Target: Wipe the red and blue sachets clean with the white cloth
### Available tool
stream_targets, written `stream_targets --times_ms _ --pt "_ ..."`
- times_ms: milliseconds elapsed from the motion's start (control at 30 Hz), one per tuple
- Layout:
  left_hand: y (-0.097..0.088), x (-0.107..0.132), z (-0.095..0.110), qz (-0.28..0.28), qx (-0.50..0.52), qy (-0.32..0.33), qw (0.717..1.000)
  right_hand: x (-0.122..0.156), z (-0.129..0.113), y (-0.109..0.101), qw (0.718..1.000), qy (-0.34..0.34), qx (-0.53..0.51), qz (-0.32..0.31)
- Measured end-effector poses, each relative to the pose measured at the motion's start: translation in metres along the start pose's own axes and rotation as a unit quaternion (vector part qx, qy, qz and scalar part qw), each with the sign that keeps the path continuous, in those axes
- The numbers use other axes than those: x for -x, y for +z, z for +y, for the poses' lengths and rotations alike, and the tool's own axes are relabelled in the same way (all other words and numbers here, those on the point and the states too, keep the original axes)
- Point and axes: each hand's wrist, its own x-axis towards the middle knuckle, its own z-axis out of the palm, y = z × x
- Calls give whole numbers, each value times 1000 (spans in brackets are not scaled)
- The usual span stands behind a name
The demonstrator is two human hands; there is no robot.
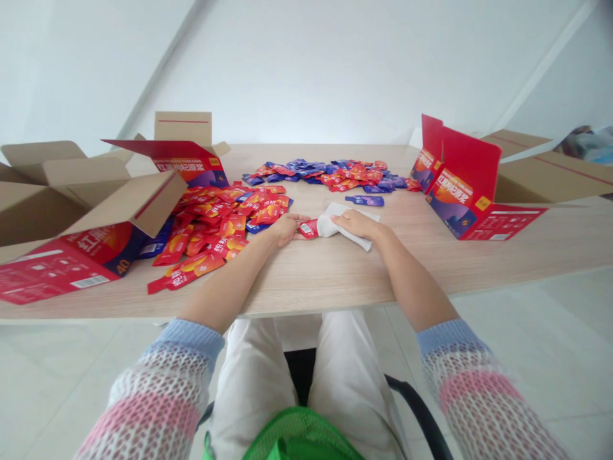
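Observation:
Between my hands, near the table's front, lies a red pouch [309, 229] with a white label. My left hand [287, 229] grips its left end. A white cloth or tissue [357, 240] covers the pouch's right part, and my right hand [357, 223] holds that cloth, pressing it on the pouch. Left of my hands spreads a heap of red pouches [211, 220], with some blue ones among them. Just behind the cloth a single blue pouch [364, 200] lies flat.
A mixed row of blue and red pouches [311, 171] runs along the back of the table [306, 287]. Open cartons stand at the left front [71, 268], the left back [186, 160] and the right [460, 191]. Green mesh [301, 434] lies on my lap.

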Motion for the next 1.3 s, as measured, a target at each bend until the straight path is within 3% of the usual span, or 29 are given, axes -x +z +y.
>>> stream_targets --times_ms 167,300,467,600,800,967,1067,1167,1233,1300 --pt "0 2 -2 -24 -10 1 1000 -3 9 2 982 123 136 42" --pt "0 4 0 -9 5 6 1000 -5 13 6 984 123 130 11" --pt "6 3 2 36 59 -7 998 -10 -1 24 995 63 80 -9" --pt "11 1 2 114 81 14 990 -15 -15 41 998 -58 -8 20" --pt "3 -4 -4 66 79 50 993 -19 -23 50 976 -206 -69 -18" --pt "4 -13 -17 208 75 105 970 -17 -17 39 960 -249 -97 -81" --pt "8 -13 -18 174 68 110 976 -13 -11 27 976 -193 -60 -81" --pt "10 -8 -14 155 73 103 980 -8 -2 18 998 -33 41 -29" --pt "10 -4 -11 158 88 98 979 -7 4 14 994 49 94 1" --pt "8 -1 -9 161 105 98 976 -6 8 13 990 82 113 14"
